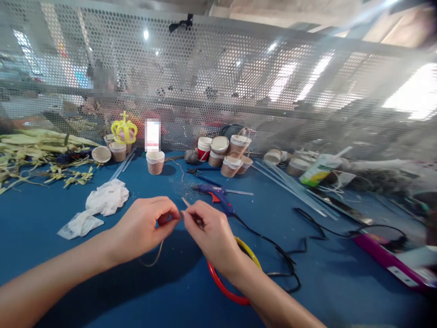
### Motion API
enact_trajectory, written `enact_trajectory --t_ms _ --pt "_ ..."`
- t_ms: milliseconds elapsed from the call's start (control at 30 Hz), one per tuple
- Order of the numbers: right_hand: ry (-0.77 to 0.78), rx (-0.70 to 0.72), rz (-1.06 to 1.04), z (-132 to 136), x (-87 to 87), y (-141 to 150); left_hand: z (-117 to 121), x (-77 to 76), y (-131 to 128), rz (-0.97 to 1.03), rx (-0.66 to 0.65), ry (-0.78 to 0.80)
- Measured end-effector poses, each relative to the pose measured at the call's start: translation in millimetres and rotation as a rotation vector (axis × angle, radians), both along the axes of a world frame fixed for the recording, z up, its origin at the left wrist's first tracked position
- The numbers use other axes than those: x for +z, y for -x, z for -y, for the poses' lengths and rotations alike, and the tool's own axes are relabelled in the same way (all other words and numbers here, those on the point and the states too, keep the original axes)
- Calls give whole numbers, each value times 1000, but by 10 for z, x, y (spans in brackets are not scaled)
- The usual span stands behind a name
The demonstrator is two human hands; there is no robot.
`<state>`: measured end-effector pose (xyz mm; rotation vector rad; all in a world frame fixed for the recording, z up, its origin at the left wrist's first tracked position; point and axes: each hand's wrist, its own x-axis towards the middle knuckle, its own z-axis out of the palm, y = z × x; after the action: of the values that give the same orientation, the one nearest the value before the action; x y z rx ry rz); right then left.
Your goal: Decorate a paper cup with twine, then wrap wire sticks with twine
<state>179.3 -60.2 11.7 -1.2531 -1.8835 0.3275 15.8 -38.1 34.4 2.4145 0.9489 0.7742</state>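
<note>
My left hand (145, 230) and my right hand (208, 234) meet over the blue table (51, 273), fingertips almost touching. Both pinch a thin tan strip (155, 259); its loose end loops down below my left hand, and a short pale end pokes up above my right fingers. Under my right wrist lie a red ring (221, 287) and a yellow ring (249, 253). Just beyond my right hand rests a blue glue gun (216, 193) with an orange trigger; its black cord (283, 255) trails off to the right.
Crumpled white tissue (102, 202) lies at left. Dried straw strips (37, 155) pile at far left. Paper cups (225, 155), a yellow crown ornament (124, 130) and clear glue sticks (290, 187) line the back by a perforated metal screen (218, 73). A magenta object (385, 255) lies at right.
</note>
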Motion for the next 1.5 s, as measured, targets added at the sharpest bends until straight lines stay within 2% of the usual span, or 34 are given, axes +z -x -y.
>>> enact_trajectory --t_ms 100,167,233,333,400,500,600,833,1000,1167,1233,1333,1500 --pt "-24 103 88 10 8 0 -33 90 55 -84 -22 -106" --pt "1 157 83 26 29 2 -75 136 83 -109 -25 -48" --pt "68 188 20 46 59 5 -122 153 96 -86 -35 102" --pt "236 190 -168 63 95 8 -174 110 79 34 -54 363" --pt "376 188 -347 59 100 10 -175 50 42 139 -28 437" --pt "547 184 -651 42 88 19 -126 -40 -32 289 18 467" --pt "626 182 -860 33 84 34 -62 -94 -94 383 56 529" --pt "715 229 -998 30 98 51 -7 -121 -126 445 112 526" --pt "601 172 -819 33 55 50 18 -120 -131 417 160 459" --pt "226 12 -378 59 11 37 52 -152 -166 458 200 477" --pt "107 -38 -263 71 2 45 64 -178 -189 494 221 494" --pt "24 -61 -206 86 -9 79 75 -213 -220 550 240 493" --pt "-18 -50 -234 98 -43 143 82 -215 -241 562 284 438"
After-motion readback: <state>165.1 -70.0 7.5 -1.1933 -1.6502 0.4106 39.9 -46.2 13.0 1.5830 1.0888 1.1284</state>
